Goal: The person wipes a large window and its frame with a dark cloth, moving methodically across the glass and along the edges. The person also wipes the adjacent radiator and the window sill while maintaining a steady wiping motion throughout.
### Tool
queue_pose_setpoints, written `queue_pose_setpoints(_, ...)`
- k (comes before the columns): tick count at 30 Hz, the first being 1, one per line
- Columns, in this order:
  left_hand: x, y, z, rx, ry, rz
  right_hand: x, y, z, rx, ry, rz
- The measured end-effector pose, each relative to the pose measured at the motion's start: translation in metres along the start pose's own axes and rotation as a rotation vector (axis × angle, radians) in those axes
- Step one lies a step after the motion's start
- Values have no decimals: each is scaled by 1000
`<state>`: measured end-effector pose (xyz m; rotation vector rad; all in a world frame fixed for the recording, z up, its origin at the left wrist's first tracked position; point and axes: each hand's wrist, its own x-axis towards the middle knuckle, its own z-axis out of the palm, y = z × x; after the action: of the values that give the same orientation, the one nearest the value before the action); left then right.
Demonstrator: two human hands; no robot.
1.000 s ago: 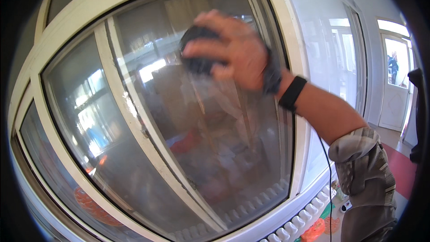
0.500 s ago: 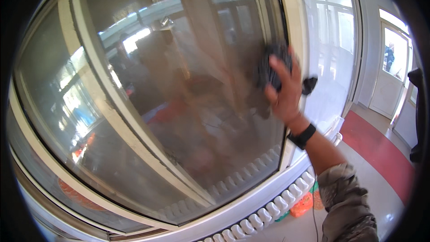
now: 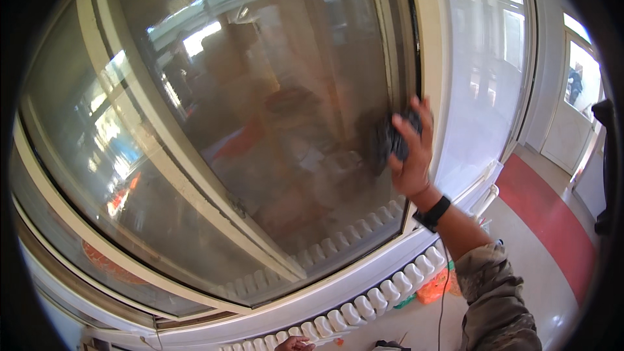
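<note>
My right hand (image 3: 415, 159) presses a crumpled black wad (image 3: 392, 142) flat against the window glass (image 3: 292, 175), close to its right-hand frame. Its fingers are bent over the wad, and whether that is cloth or thin plastic I cannot tell. A dark reflection of it shows in the pane. A black band circles my right wrist, below a camouflage sleeve. Only a small part of my left hand (image 3: 294, 344) shows at the lower edge, apart from the glass; most of its fingers are cut off or too small to read.
Cream frame bars (image 3: 188, 169) divide the window. Beneath the sill runs a white ribbed radiator (image 3: 364, 309), with an orange bag (image 3: 434, 287) and a dark cord (image 3: 442, 305) beside its right end. A red floor strip (image 3: 546, 221) leads toward a white door (image 3: 567, 131).
My right hand has slid the black wad down along the right side of the pane. My left hand has come into view at the bottom. The view has shifted slightly.
</note>
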<state>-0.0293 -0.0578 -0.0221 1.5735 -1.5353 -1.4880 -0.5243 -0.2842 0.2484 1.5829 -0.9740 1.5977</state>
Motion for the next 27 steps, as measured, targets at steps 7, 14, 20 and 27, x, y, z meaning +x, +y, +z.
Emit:
queue_pose_setpoints(7, 13, -69, 23, 21, 79, 153, 226, 4, 28, -59, 343, -232)
queue_pose_setpoints(14, -3, -15, -22, 23, 63, 78, 331, -31, 61, -205, 480, -104)
queue_pose_setpoints(20, -36, -14, -77, 81, 105, 113, 366, -59, 84, -319, 530, 9)
queue_pose_setpoints(27, -76, -26, -114, 113, 141, 114, 392, -205, 125, -31, 492, -382)
